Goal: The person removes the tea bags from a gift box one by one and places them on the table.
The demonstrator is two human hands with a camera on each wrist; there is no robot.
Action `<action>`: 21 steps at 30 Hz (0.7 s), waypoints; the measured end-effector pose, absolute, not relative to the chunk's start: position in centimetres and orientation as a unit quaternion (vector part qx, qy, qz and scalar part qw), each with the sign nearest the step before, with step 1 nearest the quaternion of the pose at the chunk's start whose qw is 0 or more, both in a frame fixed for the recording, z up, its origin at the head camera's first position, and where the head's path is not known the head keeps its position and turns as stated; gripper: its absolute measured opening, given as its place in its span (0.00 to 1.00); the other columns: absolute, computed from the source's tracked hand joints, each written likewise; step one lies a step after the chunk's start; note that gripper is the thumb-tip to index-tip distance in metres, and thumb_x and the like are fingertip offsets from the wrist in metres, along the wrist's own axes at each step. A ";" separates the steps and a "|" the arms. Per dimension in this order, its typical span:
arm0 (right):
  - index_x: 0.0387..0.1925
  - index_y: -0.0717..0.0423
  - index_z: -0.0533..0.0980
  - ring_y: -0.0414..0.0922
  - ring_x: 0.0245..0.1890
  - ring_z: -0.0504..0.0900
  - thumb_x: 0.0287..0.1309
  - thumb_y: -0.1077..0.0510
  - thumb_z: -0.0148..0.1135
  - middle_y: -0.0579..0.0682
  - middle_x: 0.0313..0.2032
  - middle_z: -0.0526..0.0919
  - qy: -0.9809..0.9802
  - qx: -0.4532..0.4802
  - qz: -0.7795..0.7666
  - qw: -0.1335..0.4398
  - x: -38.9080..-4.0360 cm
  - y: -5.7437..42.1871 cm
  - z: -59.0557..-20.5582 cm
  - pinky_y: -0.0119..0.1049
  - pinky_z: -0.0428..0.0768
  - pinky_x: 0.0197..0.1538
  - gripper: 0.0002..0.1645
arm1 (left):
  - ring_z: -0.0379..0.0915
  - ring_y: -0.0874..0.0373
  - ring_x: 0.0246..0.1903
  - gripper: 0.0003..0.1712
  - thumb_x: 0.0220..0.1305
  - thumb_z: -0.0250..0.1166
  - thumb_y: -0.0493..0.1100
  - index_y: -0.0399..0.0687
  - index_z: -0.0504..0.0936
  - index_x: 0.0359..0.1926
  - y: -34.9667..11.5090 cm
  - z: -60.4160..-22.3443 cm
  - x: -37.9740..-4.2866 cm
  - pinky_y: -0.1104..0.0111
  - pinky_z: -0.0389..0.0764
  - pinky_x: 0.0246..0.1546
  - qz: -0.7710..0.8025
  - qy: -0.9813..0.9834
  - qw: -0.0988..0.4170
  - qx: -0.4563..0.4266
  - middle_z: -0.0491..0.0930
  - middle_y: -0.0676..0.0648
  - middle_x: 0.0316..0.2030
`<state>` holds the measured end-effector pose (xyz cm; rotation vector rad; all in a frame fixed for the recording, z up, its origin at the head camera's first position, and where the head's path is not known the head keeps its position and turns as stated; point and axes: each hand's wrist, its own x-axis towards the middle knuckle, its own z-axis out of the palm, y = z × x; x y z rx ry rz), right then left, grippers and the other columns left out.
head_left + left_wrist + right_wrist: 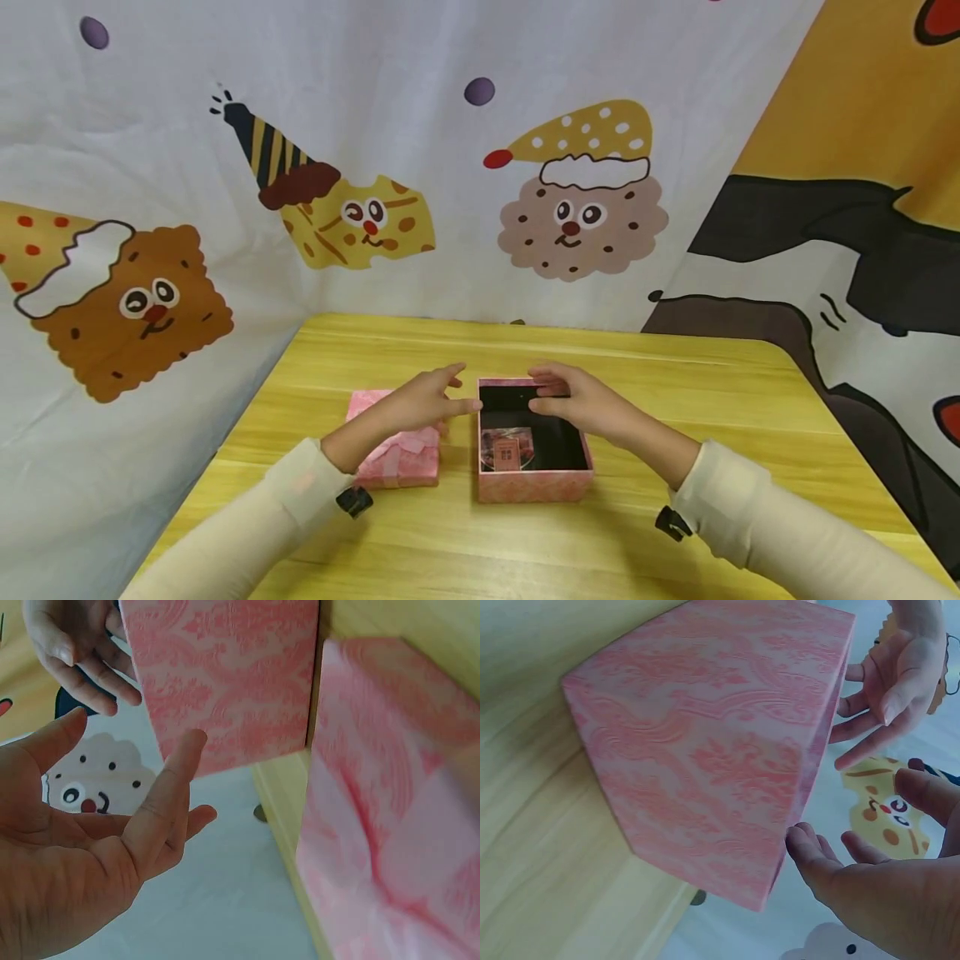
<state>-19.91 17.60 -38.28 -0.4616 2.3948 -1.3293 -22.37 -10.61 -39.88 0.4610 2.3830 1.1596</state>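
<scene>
A pink patterned box (536,487) stands uncovered on the table, its dark inside facing up. At its near left corner lies a small square item with a printed picture (507,450). My left hand (422,403) hovers between the box and a pink lid (408,463) with a ribbon bow; its fingers are spread and hold nothing. Over the box's right side is my right hand (583,403), fingers loosely bent and grasping nothing. In the right wrist view, the fingertips of the right hand (885,896) are right at the rim of the box (705,750).
The yellow wood-grain table (675,392) extends around both pink pieces. Behind it hangs a white cloth (450,300) printed with cartoon biscuits and cheese. Cream sleeves (750,508) cover both forearms, and a black strap piece (354,502) sits at the left wrist.
</scene>
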 end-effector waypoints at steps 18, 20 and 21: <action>0.70 0.70 0.68 0.63 0.65 0.74 0.70 0.57 0.64 0.68 0.65 0.74 0.874 -0.114 -0.432 0.192 -19.1 17.0 -39.8 0.57 0.79 0.64 0.34 | 0.86 0.42 0.33 0.58 0.72 0.68 0.45 0.52 0.34 0.84 -8.4 -42.7 -21.5 0.52 0.89 0.36 0.481 0.813 0.276 0.175 0.57 0.29 0.75; 0.70 0.71 0.68 0.63 0.65 0.75 0.69 0.57 0.65 0.69 0.63 0.76 0.884 -0.116 -0.412 0.187 -19.2 16.5 -40.1 0.57 0.80 0.63 0.35 | 0.86 0.39 0.33 0.58 0.73 0.67 0.45 0.55 0.32 0.84 -8.4 -42.7 -21.4 0.49 0.89 0.37 0.490 0.805 0.286 0.172 0.57 0.29 0.76; 0.70 0.71 0.68 0.63 0.64 0.76 0.68 0.57 0.65 0.69 0.63 0.76 0.891 -0.120 -0.398 0.182 -19.2 16.2 -40.3 0.57 0.80 0.63 0.35 | 0.86 0.37 0.34 0.58 0.73 0.66 0.46 0.57 0.31 0.84 -8.4 -42.7 -21.4 0.48 0.89 0.37 0.494 0.801 0.291 0.171 0.56 0.29 0.76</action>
